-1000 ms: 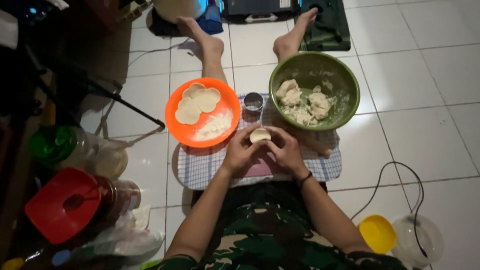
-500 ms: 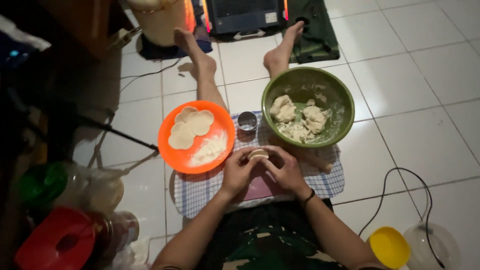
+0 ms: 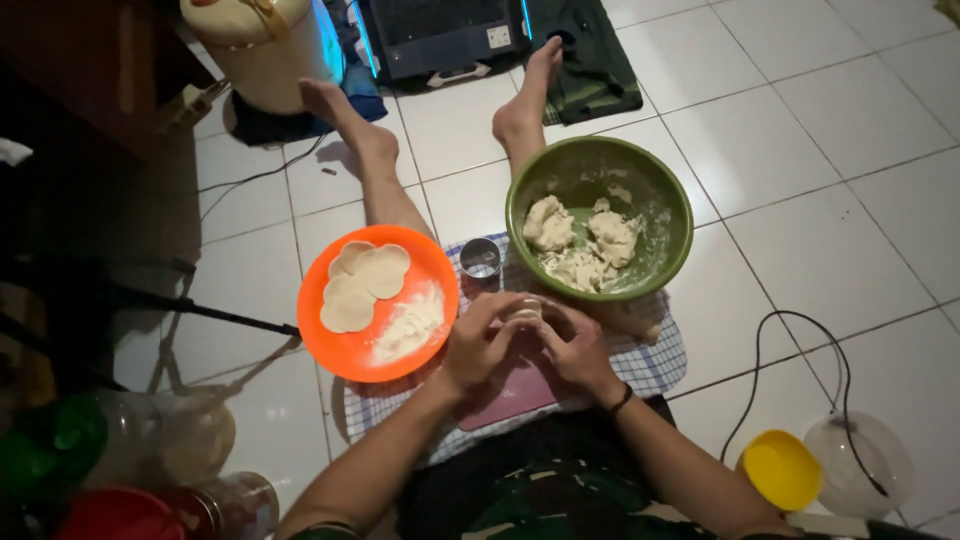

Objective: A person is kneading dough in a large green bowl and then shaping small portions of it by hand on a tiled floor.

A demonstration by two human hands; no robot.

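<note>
White tiled floor (image 3: 800, 150), person seated on it, legs stretched forward, work laid out between them on a checked cloth (image 3: 655, 365).

Far left, dim: green-lidded and red-lidded jars (image 3: 60, 450), blurry, contents unclear. Next, orange plate (image 3: 345, 355) holding three flat dough rounds (image 3: 362, 282) and a patch of loose flour (image 3: 410, 325). Small metal ring cutter (image 3: 480, 257) stands just beyond the plate's right rim.

Centre: left hand (image 3: 480, 345) and right hand (image 3: 578, 350) pressed together around a small dough piece (image 3: 523, 313), fingers of both curled on it, pinching from each side. It sits between the fingertips above a pink board (image 3: 510, 395). Only its top shows.

Judgement on handling: dough looks soft, light, a bit tacky; it will dent or tear if squeezed hard. Best held at the edges with fingertips, thumbs supporting underneath, floured contact.

Right of the hands: green bowl (image 3: 670, 200) with several rough dough lumps (image 3: 585, 240), floury inner wall. Black band on the right wrist. Far right: yellow lid (image 3: 780, 470), clear container (image 3: 860, 465), black cable (image 3: 790, 330) looped across the tiles.
</note>
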